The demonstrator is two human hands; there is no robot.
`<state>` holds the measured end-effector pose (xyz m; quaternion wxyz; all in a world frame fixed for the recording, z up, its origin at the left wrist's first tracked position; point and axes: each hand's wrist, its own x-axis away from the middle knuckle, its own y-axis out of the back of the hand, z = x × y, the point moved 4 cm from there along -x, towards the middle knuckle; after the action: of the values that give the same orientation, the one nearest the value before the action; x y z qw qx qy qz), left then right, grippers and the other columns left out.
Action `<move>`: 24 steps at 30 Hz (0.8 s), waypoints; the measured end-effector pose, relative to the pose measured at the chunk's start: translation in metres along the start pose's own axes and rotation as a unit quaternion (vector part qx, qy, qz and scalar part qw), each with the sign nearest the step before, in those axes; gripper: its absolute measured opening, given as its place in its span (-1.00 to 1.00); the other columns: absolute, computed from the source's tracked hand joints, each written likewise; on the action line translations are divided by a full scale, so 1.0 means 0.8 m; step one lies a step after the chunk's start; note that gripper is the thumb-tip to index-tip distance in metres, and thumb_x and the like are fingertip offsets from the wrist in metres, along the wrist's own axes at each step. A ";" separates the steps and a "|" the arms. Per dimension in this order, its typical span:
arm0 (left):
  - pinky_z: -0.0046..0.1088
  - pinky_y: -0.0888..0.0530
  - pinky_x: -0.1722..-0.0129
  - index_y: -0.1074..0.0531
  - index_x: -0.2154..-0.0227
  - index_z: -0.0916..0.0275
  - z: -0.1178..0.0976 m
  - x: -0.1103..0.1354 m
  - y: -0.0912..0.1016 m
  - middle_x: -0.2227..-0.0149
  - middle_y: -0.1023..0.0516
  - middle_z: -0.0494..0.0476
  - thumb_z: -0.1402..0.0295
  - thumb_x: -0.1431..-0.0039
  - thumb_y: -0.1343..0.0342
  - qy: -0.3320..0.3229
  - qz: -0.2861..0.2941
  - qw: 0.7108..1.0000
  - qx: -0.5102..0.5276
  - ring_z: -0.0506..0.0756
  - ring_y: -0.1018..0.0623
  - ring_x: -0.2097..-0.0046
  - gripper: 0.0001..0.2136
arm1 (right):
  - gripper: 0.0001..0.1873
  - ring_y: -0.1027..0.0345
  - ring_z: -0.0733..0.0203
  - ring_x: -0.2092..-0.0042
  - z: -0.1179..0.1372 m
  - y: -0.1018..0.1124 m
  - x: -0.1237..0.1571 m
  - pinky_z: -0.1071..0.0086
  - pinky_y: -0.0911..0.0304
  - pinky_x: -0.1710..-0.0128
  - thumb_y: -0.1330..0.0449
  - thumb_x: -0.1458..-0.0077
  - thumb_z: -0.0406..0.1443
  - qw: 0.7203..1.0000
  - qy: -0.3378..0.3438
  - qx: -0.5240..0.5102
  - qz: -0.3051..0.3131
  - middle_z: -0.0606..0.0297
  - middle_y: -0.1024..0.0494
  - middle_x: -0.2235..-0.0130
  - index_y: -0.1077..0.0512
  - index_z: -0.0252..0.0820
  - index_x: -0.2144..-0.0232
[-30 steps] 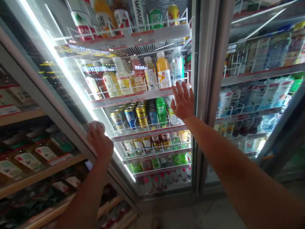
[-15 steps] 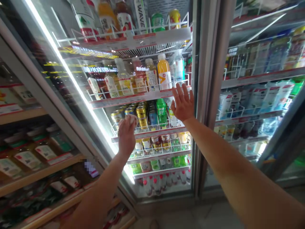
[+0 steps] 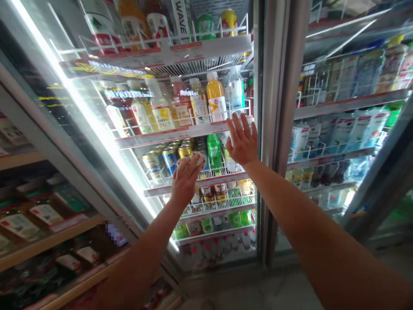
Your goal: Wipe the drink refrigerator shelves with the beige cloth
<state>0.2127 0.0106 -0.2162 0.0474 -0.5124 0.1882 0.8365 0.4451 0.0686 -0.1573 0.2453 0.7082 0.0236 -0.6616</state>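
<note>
My left hand (image 3: 186, 178) presses a pale, crumpled cloth (image 3: 200, 160) against the glass door of a lit drinks cooler, in front of the row of cans. Most of the cloth is hidden under the fingers. My right hand (image 3: 243, 142) lies flat with fingers spread, apparently on the same glass, near the door's right frame (image 3: 274, 129). Behind the glass, a green bottle (image 3: 214, 151) stands between my hands, and an orange juice bottle (image 3: 215, 97) stands on the shelf above. A blue can (image 3: 169, 160) shows left of the cloth.
A bright light strip (image 3: 80, 105) runs down the cooler's left side. To the right is a second cooler section with several bottles (image 3: 346, 129). Wooden shelves (image 3: 54, 239) with bottles stand at the left.
My left hand has slid to the right with the cloth, from the left cans toward the green bottle. The right hand stays in place while the view shifts slightly.
</note>
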 end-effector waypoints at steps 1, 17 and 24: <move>-0.19 -0.34 -0.31 -0.44 -0.24 0.10 -0.003 0.000 -0.002 -0.28 -0.41 0.11 0.56 -0.43 0.00 -0.009 0.007 1.000 0.008 0.20 -0.33 -0.32 -0.59 | -0.39 0.22 -0.01 -0.51 0.000 0.000 0.000 -0.15 0.18 -0.48 0.14 -0.39 -0.23 1.000 0.000 0.002 0.000 0.30 -0.02 -0.47 -0.09 -0.07 -0.43; -0.18 -0.33 -0.29 -0.40 -0.27 0.09 -0.041 -0.039 -0.019 -0.31 -0.38 0.08 0.54 -0.44 -0.01 -0.072 0.038 0.996 0.034 0.20 -0.36 -0.29 -0.58 | -0.39 0.21 0.02 -0.51 -0.001 -0.001 0.002 -0.12 0.17 -0.48 0.15 -0.39 -0.26 1.000 0.009 0.013 -0.015 0.30 -0.02 -0.47 -0.09 -0.07 -0.43; -0.08 -0.30 -0.32 -0.41 -0.26 0.14 -0.012 -0.091 -0.016 -0.34 -0.33 0.10 0.49 -0.47 0.00 0.038 -0.044 0.998 0.010 0.24 -0.28 -0.34 -0.62 | -0.38 0.27 0.02 -0.52 -0.001 -0.003 0.002 -0.12 0.20 -0.49 0.16 -0.39 -0.26 1.000 0.009 0.006 -0.006 0.31 0.02 -0.48 -0.07 -0.07 -0.44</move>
<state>0.2586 0.0269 -0.1601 0.0818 -0.5512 0.1758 0.8115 0.4454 0.0710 -0.1594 0.2369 0.7153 0.0265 -0.6569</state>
